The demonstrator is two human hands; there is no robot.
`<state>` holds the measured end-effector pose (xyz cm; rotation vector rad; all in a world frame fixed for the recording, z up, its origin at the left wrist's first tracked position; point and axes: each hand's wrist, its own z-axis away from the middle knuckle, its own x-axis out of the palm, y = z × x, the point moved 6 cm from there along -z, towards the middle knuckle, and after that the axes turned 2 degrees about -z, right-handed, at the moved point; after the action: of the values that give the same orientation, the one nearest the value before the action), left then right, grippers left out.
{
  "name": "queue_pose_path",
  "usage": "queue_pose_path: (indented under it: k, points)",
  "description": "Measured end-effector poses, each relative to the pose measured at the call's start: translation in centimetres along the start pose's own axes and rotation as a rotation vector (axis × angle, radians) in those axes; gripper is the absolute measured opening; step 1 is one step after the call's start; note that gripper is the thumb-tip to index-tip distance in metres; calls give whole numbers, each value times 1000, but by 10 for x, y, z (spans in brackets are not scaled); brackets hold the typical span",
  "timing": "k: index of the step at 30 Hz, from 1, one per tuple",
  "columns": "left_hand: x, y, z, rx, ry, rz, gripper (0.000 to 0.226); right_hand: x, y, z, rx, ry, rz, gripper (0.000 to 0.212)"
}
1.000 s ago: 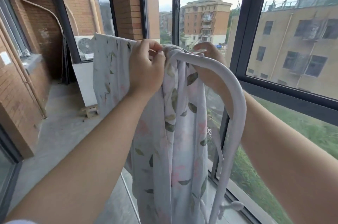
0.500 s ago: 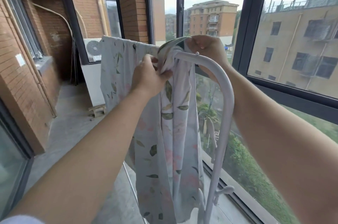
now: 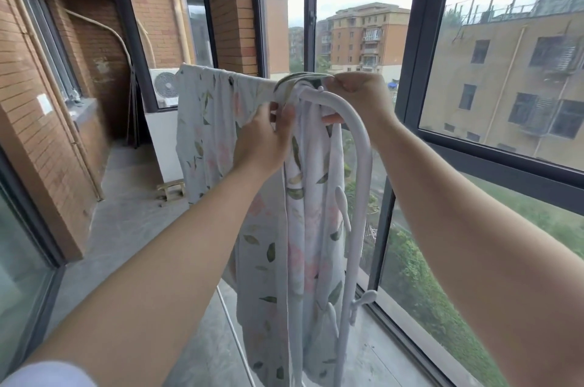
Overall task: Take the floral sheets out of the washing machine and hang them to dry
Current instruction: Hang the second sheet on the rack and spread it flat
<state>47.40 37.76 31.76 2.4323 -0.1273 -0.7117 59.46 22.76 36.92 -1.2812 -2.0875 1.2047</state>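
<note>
While the left grip pinches a fold of the floral sheet just below the top rail, the right grip holds the bunched upper edge at the bend of the white drying rack. The sheet hangs over the rack, its long axis pointing straight down to the balcony floor. The rail under the cloth is hidden, and the sheet's lower end is cut off.

I saw the pale floral sheet, leaves green and blooms pink, hanging over the white drying rack, bunched at its curved end.
</note>
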Motion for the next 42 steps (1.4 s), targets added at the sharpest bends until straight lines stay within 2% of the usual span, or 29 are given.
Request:
queue_pose_path:
  k: [3,7,9,12,14,16,19,24,29,32,38,42]
  points:
    - [-8,13,-9,33,92,-34,57,0,3,6,57,-21,13,19]
    - [-8,21,-16,28,86,-130,49,2,2,5,49,-38,122,21]
    - [-3,18,-17,-40,53,-94,53,4,4,5,58,-52,136,8]
    - [6,4,-22,-225,-27,-4,69,9,10,2,65,-96,159,12]
    - [11,-4,-25,-288,-71,23,73,12,13,-2,56,-116,180,11]
    - [13,-10,-29,-288,-80,55,67,14,18,-7,58,-138,182,8]
    - [12,-19,-37,-257,-30,83,45,21,25,-15,44,-180,167,6]
    - [6,-33,-60,-213,66,99,24,41,33,-37,57,-192,225,22]
    - [4,-60,-90,-185,109,67,23,66,37,-71,16,-251,376,30]
    - [0,-79,-111,-190,125,34,24,82,43,-97,6,-234,507,27]
    - [-4,-123,-155,-189,113,-108,9,121,60,-150,-58,-247,745,31]
    - [-3,-146,-178,-193,109,-202,11,145,73,-186,-90,-274,832,37]
